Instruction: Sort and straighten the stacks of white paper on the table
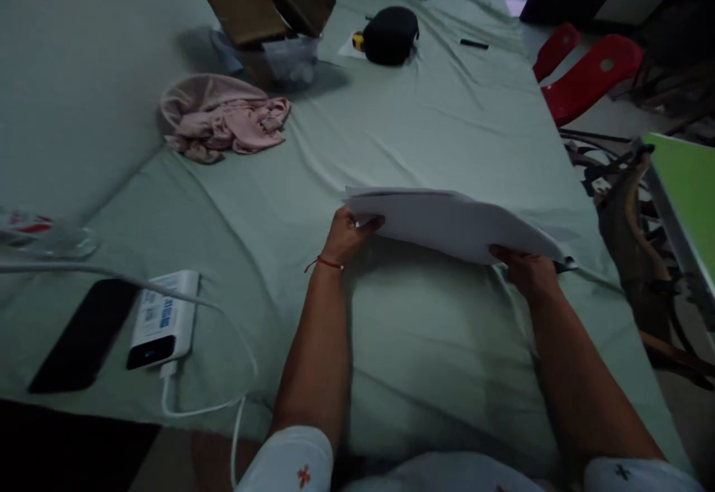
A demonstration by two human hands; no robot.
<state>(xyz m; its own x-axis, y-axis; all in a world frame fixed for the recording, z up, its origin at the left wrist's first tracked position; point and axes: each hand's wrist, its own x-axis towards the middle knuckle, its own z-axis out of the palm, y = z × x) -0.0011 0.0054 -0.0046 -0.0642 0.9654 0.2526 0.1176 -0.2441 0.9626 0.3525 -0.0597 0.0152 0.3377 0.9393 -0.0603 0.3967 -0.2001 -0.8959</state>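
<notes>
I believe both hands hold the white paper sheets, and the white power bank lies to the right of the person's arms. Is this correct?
Not quite: the white power bank lies to the left of the person's arms, beside the black phone, as the head view shows. The left hand and right hand do hold the white paper sheets.

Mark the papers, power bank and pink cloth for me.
Papers [447,225], head view: middle of the near sheet.
Power bank [161,316], head view: printed white face.
Pink cloth [234,123], head view: crumpled folds.
</notes>
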